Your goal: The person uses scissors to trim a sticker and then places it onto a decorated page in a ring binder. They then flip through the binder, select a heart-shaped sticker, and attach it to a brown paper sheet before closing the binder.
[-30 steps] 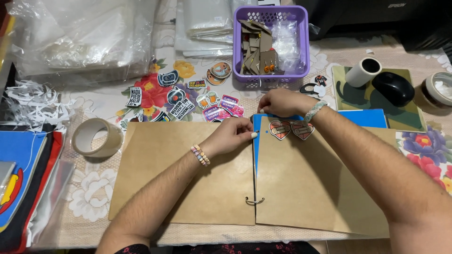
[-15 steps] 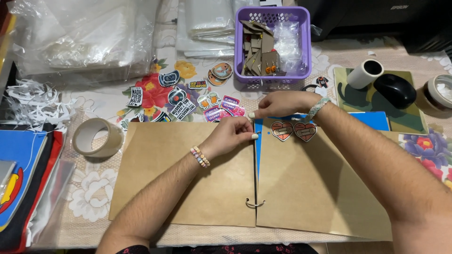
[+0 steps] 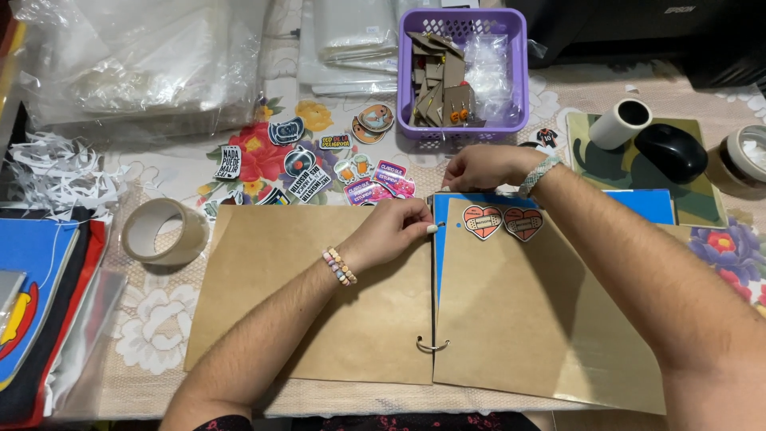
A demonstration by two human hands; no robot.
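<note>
A floral tablecloth (image 3: 159, 335) carries kraft covers (image 3: 335, 319), stickers (image 3: 303, 172), tape roll (image 3: 163, 231).

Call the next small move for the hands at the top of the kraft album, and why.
Probably close a ring through the top holes. The lower metal binder ring already joins the two brown kraft card covers, while both the left hand and right hand pinch at the top of the spine, where no ring shows.

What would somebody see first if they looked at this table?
First, the two hands meeting in the middle: the left hand and right hand pinch at the top of the seam between two brown kraft covers, joined lower down by a metal ring. Two heart stickers sit on the right cover just below the right hand. Behind them stands a purple basket of cardboard pieces, with colourful stickers scattered to its left.
</note>
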